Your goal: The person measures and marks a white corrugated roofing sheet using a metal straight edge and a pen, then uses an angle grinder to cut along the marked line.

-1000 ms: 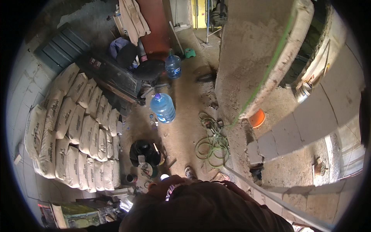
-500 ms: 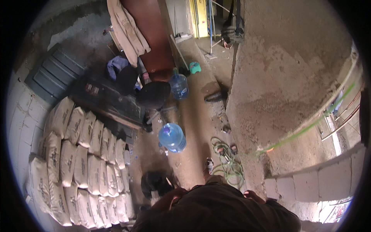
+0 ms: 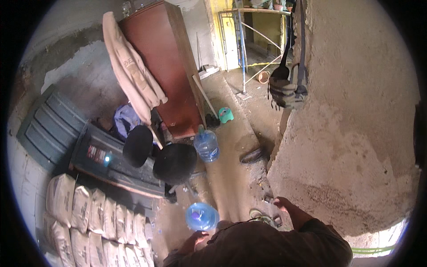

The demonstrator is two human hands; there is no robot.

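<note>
My left hand (image 3: pixel 198 239) hangs low beside my body, near a blue water jug (image 3: pixel 203 217) with a purple cap. Its fingers look loosely apart and nothing shows in them, though they are small and partly in shadow. On the other side my right hand (image 3: pixel 283 205) reaches forward from a dark sleeve, fingers loosely apart with no held thing visible. Below it, a coiled green hose (image 3: pixel 261 216) lies on the floor, mostly hidden by my body. A second clear blue jug (image 3: pixel 207 146) stands farther ahead.
Stacked paper sacks (image 3: pixel 97 218) line the left side. Ahead are a black stool (image 3: pixel 175 163), a reddish-brown cabinet (image 3: pixel 155 58) with a beige jacket (image 3: pixel 133 71), and a teal step stool (image 3: pixel 226 115). A backpack (image 3: pixel 287 92) hangs at the rough wall (image 3: pixel 351 129); scaffolding (image 3: pixel 242 53) stands beyond.
My view has tilted up, so the jugs, stool and sacks sit lower and the backpack and scaffolding show more fully. My right hand now extends farther forward from my body.
</note>
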